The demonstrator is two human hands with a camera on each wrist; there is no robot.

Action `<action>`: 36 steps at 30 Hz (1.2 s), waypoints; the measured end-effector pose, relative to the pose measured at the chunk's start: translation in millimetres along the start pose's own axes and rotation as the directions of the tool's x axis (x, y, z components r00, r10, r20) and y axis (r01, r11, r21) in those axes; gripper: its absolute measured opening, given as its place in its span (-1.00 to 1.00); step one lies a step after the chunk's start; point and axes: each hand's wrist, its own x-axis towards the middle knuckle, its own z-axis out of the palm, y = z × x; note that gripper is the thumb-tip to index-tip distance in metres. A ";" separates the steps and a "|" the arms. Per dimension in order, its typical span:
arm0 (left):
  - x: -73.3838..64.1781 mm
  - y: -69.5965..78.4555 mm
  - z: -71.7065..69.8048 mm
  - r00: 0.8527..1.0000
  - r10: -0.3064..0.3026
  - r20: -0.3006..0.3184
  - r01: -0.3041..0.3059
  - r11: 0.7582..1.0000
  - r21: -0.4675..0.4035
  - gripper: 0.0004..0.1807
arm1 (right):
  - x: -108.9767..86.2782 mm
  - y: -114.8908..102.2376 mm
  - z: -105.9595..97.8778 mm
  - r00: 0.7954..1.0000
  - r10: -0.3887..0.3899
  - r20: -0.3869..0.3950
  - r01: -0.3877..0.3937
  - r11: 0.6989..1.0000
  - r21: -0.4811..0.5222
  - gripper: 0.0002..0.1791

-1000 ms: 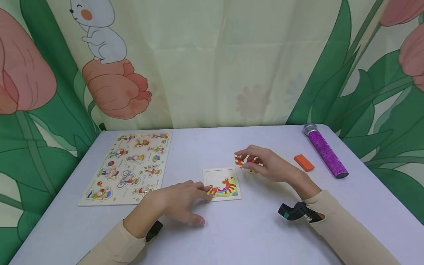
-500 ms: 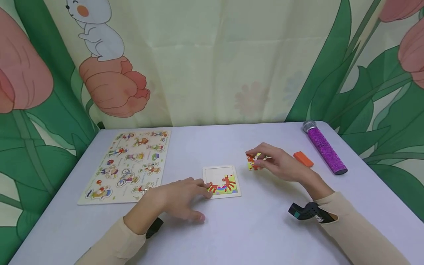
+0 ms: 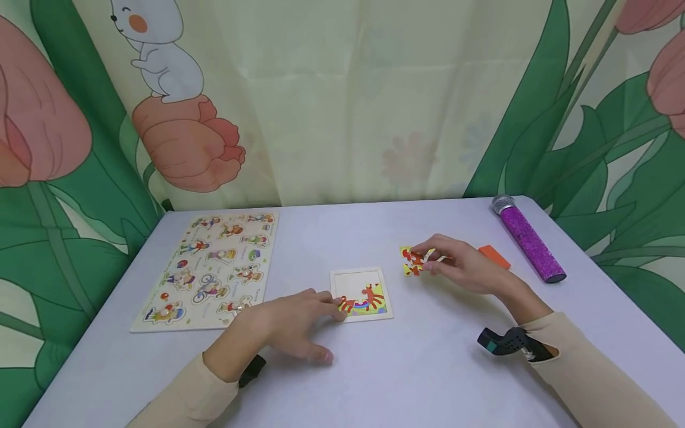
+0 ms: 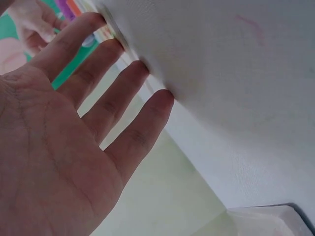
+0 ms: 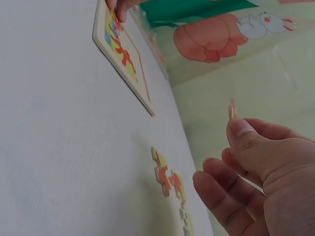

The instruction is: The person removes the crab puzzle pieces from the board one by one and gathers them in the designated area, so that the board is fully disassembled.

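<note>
My left hand [image 3: 297,326] rests with fingers spread at the left edge of a small framed jigsaw puzzle [image 3: 360,272], fingertips touching it. In the left wrist view the fingers [image 4: 138,132] are nearly straight. Pieces showing a red animal on yellow and green fill the lower part of the frame; the upper part shows bare board. To the right, my right hand [image 3: 465,266] pinches a thin puzzle piece [image 5: 232,109] between thumb and forefinger, seen edge-on in the right wrist view. Loose puzzle pieces [image 5: 161,176] lie on the table beneath that hand, partly hidden by it in the head view.
A large picture board [image 3: 206,285] with cartoon figures lies on the left of the white table [image 3: 374,380]. Right of the right hand are an orange block [image 3: 495,257], partly covered, and a purple glittery microphone [image 3: 530,241]. A printed curtain [image 3: 342,119] hangs behind.
My right hand has moved right, away from the framed puzzle, and is now over the loose pieces, covering part of the orange block. The left hand has stayed at the frame.
</note>
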 end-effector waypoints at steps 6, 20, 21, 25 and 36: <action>-0.1 0.0 1.1 1.000 0.001 -0.005 -0.001 1.000 0.012 -0.30 | -4.5 9.4 -1.8 1.000 0.028 -0.014 -0.028 1.000 -0.009 -0.62; -1.6 0.3 1.6 1.000 -0.026 0.000 0.026 1.000 0.003 -0.30 | -11.5 21.4 -6.0 0.989 0.149 0.002 -0.148 0.983 -0.108 -0.65; -1.5 0.1 2.1 1.000 -0.029 0.001 0.029 1.000 0.003 -0.30 | -11.9 22.1 -5.9 0.987 0.159 0.004 -0.157 0.981 -0.114 -0.65; -1.9 -0.3 3.3 0.999 -0.042 -0.002 0.042 0.999 -0.002 -0.29 | -11.5 25.1 -6.2 0.984 0.176 0.011 -0.173 0.976 -0.131 -0.63; -2.7 -1.4 5.1 0.999 -0.042 0.006 0.042 0.999 0.005 -0.28 | -12.1 30.5 -4.9 0.981 0.193 0.013 -0.186 0.961 -0.206 -0.60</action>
